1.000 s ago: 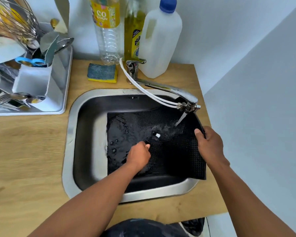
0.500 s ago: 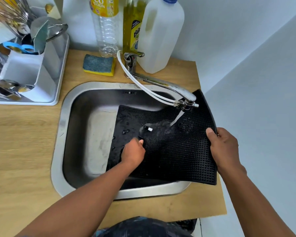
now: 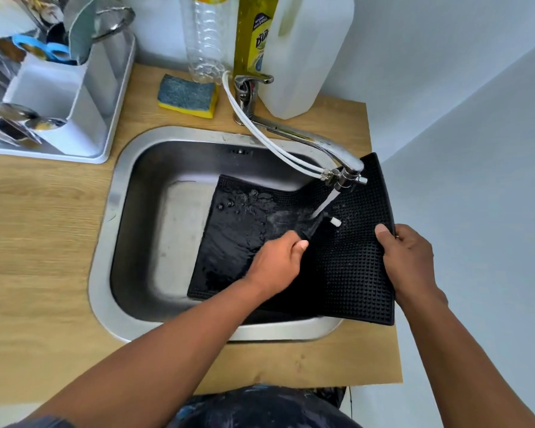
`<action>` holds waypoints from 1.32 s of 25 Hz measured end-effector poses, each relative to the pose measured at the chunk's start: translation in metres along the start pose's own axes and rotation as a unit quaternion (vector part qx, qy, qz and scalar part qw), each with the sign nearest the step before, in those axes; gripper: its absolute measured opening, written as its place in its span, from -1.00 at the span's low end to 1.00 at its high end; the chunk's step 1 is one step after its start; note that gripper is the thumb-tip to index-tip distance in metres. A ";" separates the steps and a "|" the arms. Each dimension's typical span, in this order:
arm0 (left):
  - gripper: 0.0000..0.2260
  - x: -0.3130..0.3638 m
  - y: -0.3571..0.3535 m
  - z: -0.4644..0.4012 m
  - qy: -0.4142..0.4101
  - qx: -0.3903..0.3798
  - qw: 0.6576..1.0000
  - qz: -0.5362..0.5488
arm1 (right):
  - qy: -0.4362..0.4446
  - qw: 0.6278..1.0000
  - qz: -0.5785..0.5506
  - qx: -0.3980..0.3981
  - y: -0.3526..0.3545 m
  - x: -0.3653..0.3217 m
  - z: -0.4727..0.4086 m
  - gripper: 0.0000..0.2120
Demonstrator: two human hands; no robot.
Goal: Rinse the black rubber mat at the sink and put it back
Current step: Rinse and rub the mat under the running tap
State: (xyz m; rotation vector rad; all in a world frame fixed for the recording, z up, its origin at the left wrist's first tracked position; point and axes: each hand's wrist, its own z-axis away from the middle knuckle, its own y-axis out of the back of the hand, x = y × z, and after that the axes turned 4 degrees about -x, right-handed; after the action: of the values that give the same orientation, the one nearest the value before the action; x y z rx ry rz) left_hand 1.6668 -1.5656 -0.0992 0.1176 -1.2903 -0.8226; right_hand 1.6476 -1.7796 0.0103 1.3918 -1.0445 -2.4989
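Mat (image 3: 346, 267), black rubber, flexible sheet, surface a fine grid of small raised studs with a smooth border rim. Lies half in the sink (image 3: 105, 242), left part flat on the basin floor, right part bent upward over the sink's right rim. Left portion glossy, wet, beaded with water; right portion matte.

Sink: brushed stainless steel, rounded-corner rectangle, set into a pale wood-grain tabletop (image 3: 37, 257) near its right edge.

Faucet (image 3: 322, 143): chrome, long curved spout with two white hoses alongside; thin stream running from the nozzle onto the mat.

Right hand (image 3: 405, 261) clamps the mat's raised right edge, thumb on top, fingers behind. Left hand (image 3: 278, 264) is closed around a dark slim handle with a white tip (image 3: 335, 222), pressed against the mat under the stream; what the tool is, cannot tell.

Back edge of the tabletop: sponge (image 3: 187, 95), blue scouring face on yellow foam; clear ribbed plastic bottle (image 3: 206, 35); yellow-green bottle (image 3: 255, 35); white translucent jug (image 3: 303, 54). Back left corner: white plastic drying rack (image 3: 74, 97) with metal utensils.
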 end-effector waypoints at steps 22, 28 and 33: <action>-0.75 -0.002 0.000 -0.006 0.130 -0.036 0.990 0.047 | 0.209 0.903 0.372 -0.055 0.002 -0.074 -0.065 -0.18; -0.68 -0.035 0.011 0.003 0.215 -0.056 0.974 -0.042 | 0.193 0.917 0.316 -0.148 -0.011 -0.097 -0.097 -0.62; -0.71 -0.042 0.018 0.009 0.214 0.008 0.977 0.006 | 0.175 0.970 0.159 0.052 0.038 -0.049 -0.035 -0.82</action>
State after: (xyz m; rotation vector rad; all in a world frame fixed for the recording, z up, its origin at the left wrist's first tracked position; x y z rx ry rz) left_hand 1.6662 -1.5239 -0.1210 0.2844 -0.8898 -0.7268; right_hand 1.6944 -1.8074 0.0560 1.4839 -1.2179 -1.9143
